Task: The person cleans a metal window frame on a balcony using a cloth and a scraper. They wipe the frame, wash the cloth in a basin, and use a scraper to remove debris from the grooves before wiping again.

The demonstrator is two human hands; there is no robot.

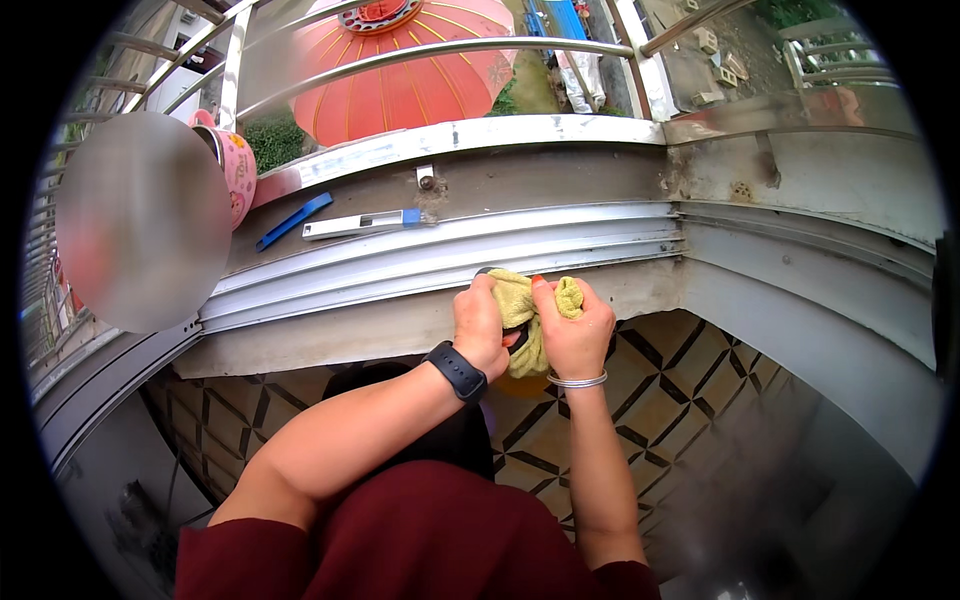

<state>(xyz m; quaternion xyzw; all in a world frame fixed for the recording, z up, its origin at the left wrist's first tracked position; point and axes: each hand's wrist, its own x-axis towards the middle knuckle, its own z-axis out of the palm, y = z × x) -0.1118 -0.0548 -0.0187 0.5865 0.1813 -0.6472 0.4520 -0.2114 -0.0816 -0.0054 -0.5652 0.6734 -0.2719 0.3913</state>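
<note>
A yellow-green cloth [514, 296] with dark edging is bunched between my two hands, just inside the window sill. My left hand [478, 326], with a black watch at its wrist, grips the cloth's left side. On the other side, my right hand [576, 334] clasps it, and a tuft pokes up between thumb and fingers. Right behind the hands run the metal sliding-window tracks [450, 251]. Beyond these, a white brush-like tool with a blue end [364, 223] lies on the outer ledge. A slim blue tool [294, 222] rests to its left.
A pink patterned cup or pot [238, 172] stands at the ledge's left, partly covered by a blurred patch. Metal railings [442, 49] border the ledge, with a large red lantern [397, 82] outside. White window framing [810, 300] is at right; patterned floor tiles [660, 382] lie below.
</note>
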